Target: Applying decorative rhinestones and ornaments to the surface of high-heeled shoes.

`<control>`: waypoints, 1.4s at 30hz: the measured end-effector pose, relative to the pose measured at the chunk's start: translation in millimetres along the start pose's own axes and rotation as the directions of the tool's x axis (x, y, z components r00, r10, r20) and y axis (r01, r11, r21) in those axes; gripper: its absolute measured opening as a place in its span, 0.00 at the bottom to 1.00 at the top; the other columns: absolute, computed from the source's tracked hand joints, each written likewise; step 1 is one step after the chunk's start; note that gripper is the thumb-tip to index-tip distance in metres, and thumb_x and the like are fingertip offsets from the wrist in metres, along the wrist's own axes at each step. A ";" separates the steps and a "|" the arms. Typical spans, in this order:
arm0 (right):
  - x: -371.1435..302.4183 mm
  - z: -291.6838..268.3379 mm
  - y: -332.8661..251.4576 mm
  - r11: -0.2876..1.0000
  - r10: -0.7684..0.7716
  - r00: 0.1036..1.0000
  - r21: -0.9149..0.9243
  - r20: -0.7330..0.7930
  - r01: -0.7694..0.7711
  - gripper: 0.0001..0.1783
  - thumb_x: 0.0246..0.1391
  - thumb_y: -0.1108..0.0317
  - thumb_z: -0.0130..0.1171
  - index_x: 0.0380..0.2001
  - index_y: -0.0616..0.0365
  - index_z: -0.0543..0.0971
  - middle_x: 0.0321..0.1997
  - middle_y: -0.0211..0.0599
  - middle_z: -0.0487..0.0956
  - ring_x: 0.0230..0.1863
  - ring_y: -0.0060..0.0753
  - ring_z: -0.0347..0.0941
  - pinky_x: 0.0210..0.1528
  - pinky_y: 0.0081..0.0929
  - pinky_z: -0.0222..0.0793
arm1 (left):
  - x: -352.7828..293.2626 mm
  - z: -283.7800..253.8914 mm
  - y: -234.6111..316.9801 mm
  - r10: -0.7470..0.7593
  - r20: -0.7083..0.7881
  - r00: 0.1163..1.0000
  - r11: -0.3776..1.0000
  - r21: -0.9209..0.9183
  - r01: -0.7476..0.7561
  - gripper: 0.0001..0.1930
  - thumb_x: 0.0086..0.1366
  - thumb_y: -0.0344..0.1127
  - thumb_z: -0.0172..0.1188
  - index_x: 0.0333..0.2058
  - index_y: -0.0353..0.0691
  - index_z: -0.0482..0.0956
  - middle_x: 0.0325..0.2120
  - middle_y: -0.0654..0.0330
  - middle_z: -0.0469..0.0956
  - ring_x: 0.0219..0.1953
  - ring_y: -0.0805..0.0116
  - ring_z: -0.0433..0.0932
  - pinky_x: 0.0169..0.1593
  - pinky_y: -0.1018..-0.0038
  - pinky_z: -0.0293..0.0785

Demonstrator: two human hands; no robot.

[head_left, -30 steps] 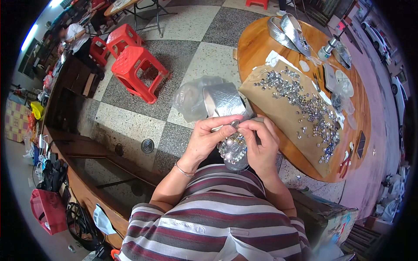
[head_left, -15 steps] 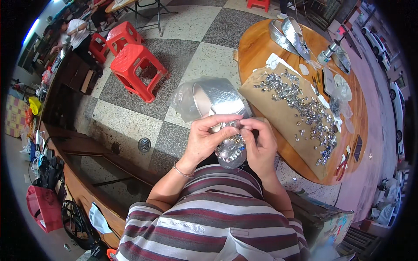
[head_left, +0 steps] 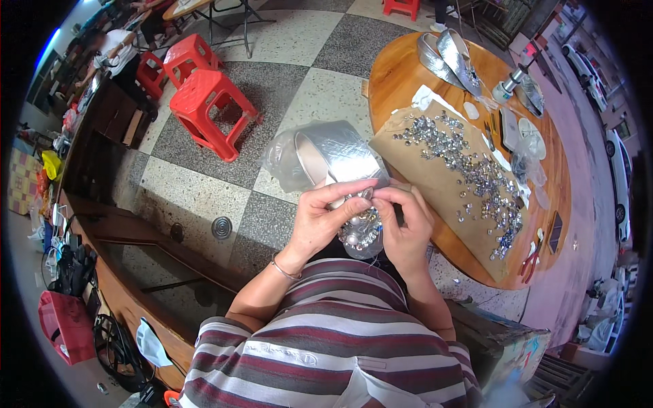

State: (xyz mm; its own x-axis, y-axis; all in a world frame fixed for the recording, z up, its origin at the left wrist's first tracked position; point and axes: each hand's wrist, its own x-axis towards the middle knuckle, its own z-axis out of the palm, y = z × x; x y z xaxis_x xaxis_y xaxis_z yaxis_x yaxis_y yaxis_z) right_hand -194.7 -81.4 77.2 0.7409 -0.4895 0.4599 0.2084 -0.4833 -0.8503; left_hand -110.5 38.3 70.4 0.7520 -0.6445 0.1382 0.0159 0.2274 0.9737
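Note:
A silver shoe (head_left: 350,153) is held in front of my body, its open heel part pointing away from me and clear plastic (head_left: 277,163) around its far left side. Rhinestones and pearl-like beads (head_left: 359,234) cover the toe end nearest me, which has more clear film at its edge. My left hand (head_left: 320,216) grips the shoe from the left, thumb bent over the beaded part. From the right, my right hand (head_left: 407,221) closes on the same spot, thumb and forefinger pinched at the decoration. The fingertips of both hands nearly meet; any small piece between them is hidden.
On the right, a round wooden table (head_left: 394,68) bears brown paper (head_left: 435,190) with many loose rhinestones (head_left: 490,180), other silver shoes (head_left: 452,61), a glue bottle (head_left: 507,88) and red-handled pliers (head_left: 529,265). Red stools (head_left: 207,102) stand ahead-left; a wooden counter (head_left: 136,292) runs along the left.
The view has shifted slightly. Both hands keep their grip on the shoe, with only slight finger movement at the beaded toe.

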 end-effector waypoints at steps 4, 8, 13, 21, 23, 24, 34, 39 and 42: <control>-0.3 -1.9 -5.7 0.996 -0.037 0.999 -0.086 0.022 0.038 0.05 0.49 0.78 0.57 0.31 0.61 0.77 0.30 0.41 0.74 0.33 0.40 0.73 0.46 0.33 0.69 | 0.3 -0.9 -1.5 -0.044 0.027 0.999 0.999 -0.027 0.044 0.14 0.56 0.24 0.59 0.43 0.34 0.78 0.37 0.58 0.79 0.39 0.75 0.75 0.44 0.81 0.71; -1.1 -1.7 -3.8 0.992 -0.087 0.996 -0.085 0.007 0.088 0.06 0.49 0.78 0.57 0.32 0.60 0.78 0.29 0.41 0.73 0.32 0.40 0.73 0.45 0.34 0.70 | 0.2 0.2 -3.8 0.004 0.003 1.000 1.000 -0.016 -0.004 0.13 0.56 0.24 0.59 0.42 0.34 0.78 0.36 0.58 0.79 0.38 0.76 0.75 0.44 0.81 0.71; -1.0 -1.5 -4.9 0.994 -0.091 0.996 -0.068 -0.009 0.090 0.05 0.49 0.77 0.57 0.31 0.60 0.78 0.28 0.40 0.73 0.31 0.40 0.73 0.45 0.34 0.70 | -0.3 1.3 -0.5 -0.033 0.012 0.999 0.998 -0.052 0.034 0.13 0.57 0.24 0.59 0.42 0.34 0.78 0.36 0.58 0.79 0.38 0.76 0.76 0.43 0.81 0.71; -0.8 -3.3 -10.3 0.985 -0.095 0.995 -0.141 -0.002 0.094 0.03 0.49 0.76 0.57 0.30 0.61 0.78 0.28 0.40 0.75 0.31 0.39 0.73 0.45 0.33 0.70 | -1.4 -3.0 2.7 0.048 0.042 0.998 0.996 0.072 -0.050 0.13 0.57 0.24 0.59 0.42 0.36 0.78 0.35 0.58 0.80 0.37 0.77 0.76 0.42 0.82 0.71; -1.3 -3.4 -12.3 0.981 -0.105 0.994 -0.163 0.008 0.105 0.03 0.49 0.76 0.57 0.30 0.61 0.78 0.28 0.40 0.75 0.31 0.39 0.73 0.45 0.32 0.70 | -2.5 -1.9 2.9 0.081 0.030 0.996 0.994 0.070 -0.083 0.13 0.56 0.24 0.59 0.42 0.36 0.78 0.34 0.58 0.80 0.36 0.77 0.76 0.41 0.82 0.71; -2.0 -3.2 -12.9 0.989 -0.067 0.998 -0.134 0.001 0.066 0.03 0.49 0.76 0.58 0.30 0.61 0.78 0.28 0.40 0.75 0.31 0.39 0.73 0.44 0.32 0.70 | -3.3 -1.6 2.9 0.097 0.023 0.995 0.993 0.069 -0.098 0.13 0.56 0.24 0.59 0.42 0.36 0.78 0.34 0.58 0.80 0.35 0.77 0.76 0.40 0.82 0.71; -0.7 -2.5 -4.0 0.995 -0.060 0.998 -0.082 -0.009 0.059 0.04 0.48 0.76 0.59 0.30 0.60 0.78 0.27 0.39 0.74 0.32 0.39 0.73 0.35 0.28 0.68 | -2.8 2.6 -0.9 0.024 -0.002 1.000 0.999 0.032 -0.024 0.14 0.56 0.25 0.60 0.43 0.36 0.78 0.35 0.58 0.79 0.37 0.76 0.75 0.43 0.81 0.70; 2.0 -6.8 -0.4 0.985 -0.100 0.995 -0.143 -0.025 0.096 0.04 0.48 0.76 0.58 0.30 0.59 0.77 0.26 0.38 0.73 0.31 0.38 0.71 0.32 0.29 0.66 | 1.9 6.1 -4.8 0.011 0.015 1.000 1.000 0.013 -0.012 0.14 0.56 0.25 0.59 0.43 0.35 0.78 0.36 0.59 0.79 0.37 0.76 0.75 0.43 0.81 0.70; 6.9 -22.0 -5.5 0.984 -0.026 1.000 -0.176 -0.002 0.025 0.04 0.49 0.76 0.56 0.31 0.58 0.77 0.26 0.37 0.72 0.29 0.39 0.69 0.31 0.29 0.64 | 8.1 16.5 -5.7 0.005 0.011 1.000 0.998 0.066 -0.006 0.12 0.56 0.24 0.58 0.41 0.34 0.78 0.35 0.59 0.79 0.36 0.76 0.75 0.41 0.81 0.71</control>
State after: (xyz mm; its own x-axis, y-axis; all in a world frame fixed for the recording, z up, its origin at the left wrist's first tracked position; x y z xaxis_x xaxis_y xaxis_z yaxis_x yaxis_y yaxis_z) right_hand -204.8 -98.1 90.7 0.7341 -0.4781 0.4822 0.1117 -0.6154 -0.7802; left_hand -115.4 19.7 68.9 0.7448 -0.6512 0.1455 -0.0321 0.1829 0.9826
